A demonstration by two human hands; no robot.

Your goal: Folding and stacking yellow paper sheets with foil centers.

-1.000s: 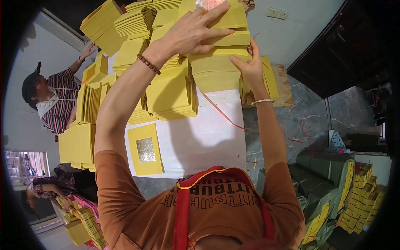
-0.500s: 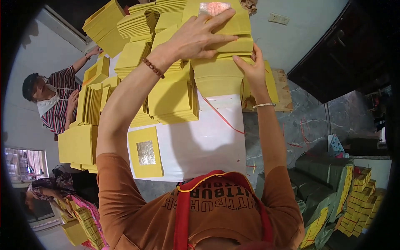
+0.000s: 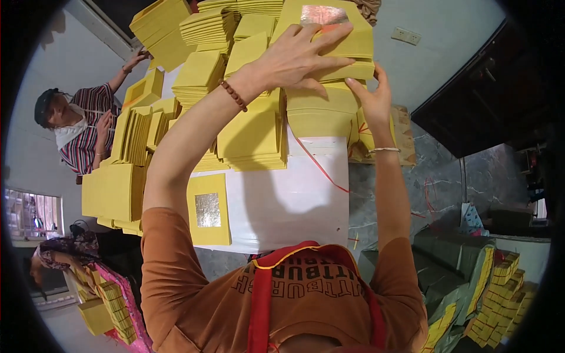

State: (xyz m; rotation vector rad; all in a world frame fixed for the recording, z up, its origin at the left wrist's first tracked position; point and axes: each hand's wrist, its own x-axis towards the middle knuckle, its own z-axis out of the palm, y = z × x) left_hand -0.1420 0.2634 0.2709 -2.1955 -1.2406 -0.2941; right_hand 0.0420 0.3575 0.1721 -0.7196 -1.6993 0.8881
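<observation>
Atop foil-patched yellow paper stack (image 3: 351, 47) | left hand (image 3: 297, 57) flat, fingers spread | its right edge: right hand (image 3: 375, 97), clamping unclear | best pressed evenly

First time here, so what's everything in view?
Table: one, white, centre
Paper stacks: many, yellow, on the table
Foil-patched papers: two, yellow, near table edge and top stack
Strips: several, red, table and floor
Socket plate: one, pale, wall
Door: one, dark, right
Wrapped bundles: several, green, lower right
Tied bundles: many, yellow, lower corners
Other people: two, striped and patterned clothes, left
Window: one, bright, left
Shirt: one, orange-brown, bottom
Left hand: one, bare, on stack
Right hand: one, bare, stack's right side
</observation>
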